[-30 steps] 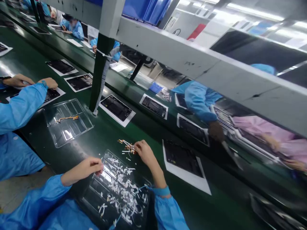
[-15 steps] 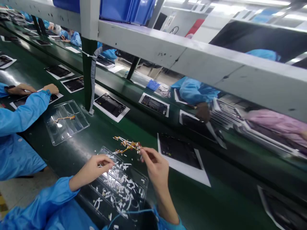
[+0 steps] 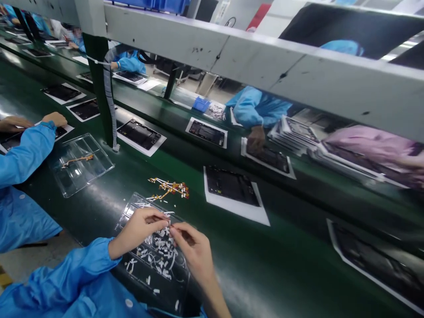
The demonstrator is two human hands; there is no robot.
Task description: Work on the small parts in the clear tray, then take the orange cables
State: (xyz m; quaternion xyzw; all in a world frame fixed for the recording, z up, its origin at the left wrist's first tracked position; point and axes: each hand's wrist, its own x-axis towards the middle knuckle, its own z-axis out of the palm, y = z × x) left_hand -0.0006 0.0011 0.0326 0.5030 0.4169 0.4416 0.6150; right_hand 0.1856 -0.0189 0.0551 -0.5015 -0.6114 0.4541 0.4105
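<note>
My left hand (image 3: pixel 141 227) and my right hand (image 3: pixel 196 252) meet fingertip to fingertip over a clear plastic tray (image 3: pixel 127 218). Both are closed in a pinch on a small whitish piece (image 3: pixel 170 223), largely covered by the fingers; its exact kind cannot be made out. Beneath them the tray holds many white scraps (image 3: pixel 162 247), some like strips of peeled backing. Just beyond the tray lies a loose pile of orange and white flex cables (image 3: pixel 171 189), touched by neither hand.
Another clear tray (image 3: pixel 68 187) holds one orange flex cable (image 3: pixel 79 160). Opened black tablet housings on white sheets, one nearby (image 3: pixel 232 187), line the green bench. A post (image 3: pixel 102 97) and a grey beam (image 3: pixel 232 55) stand ahead. Co-workers' sleeves (image 3: pixel 29 150) show at left and across.
My right hand has left the flex cable pile and come to my left hand over the tray. The left has closed into a pinch. The whole view has shifted somewhat.
</note>
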